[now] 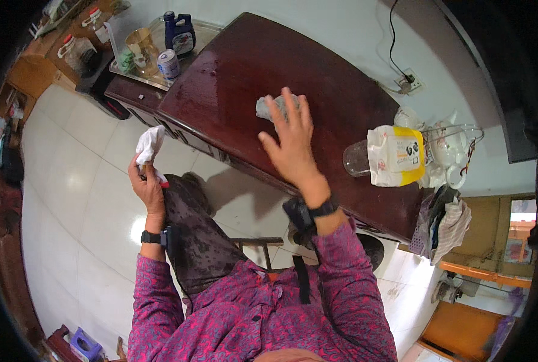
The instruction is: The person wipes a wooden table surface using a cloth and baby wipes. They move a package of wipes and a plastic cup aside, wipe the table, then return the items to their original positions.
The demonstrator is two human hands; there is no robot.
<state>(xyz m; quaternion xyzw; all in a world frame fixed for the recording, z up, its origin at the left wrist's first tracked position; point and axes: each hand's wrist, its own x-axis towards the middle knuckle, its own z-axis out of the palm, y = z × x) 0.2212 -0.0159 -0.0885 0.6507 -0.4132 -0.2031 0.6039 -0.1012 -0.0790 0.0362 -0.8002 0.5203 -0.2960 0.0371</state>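
My left hand (147,183) is closed around a bunched white cloth or tissue (151,141), with a small red and white piece beneath it, held over the floor beside my knee. Above the dark red wooden cabinet top (232,77), my right hand (291,140) has its fingers spread. Partly behind those fingers lies a crumpled whitish cloth or wipe (264,108) on the wood; whether the fingertips touch it I cannot tell. To the right is a yellow and white pack of wipes (393,156) beside a clear glass (356,159).
At the upper left a metal tray (158,83) holds a dark blue bottle (180,36), a can (168,64) and an amber pitcher (141,50). A white teapot (446,142) and folded cloths (450,226) are at the right. A plug sits in the wall socket (409,81).
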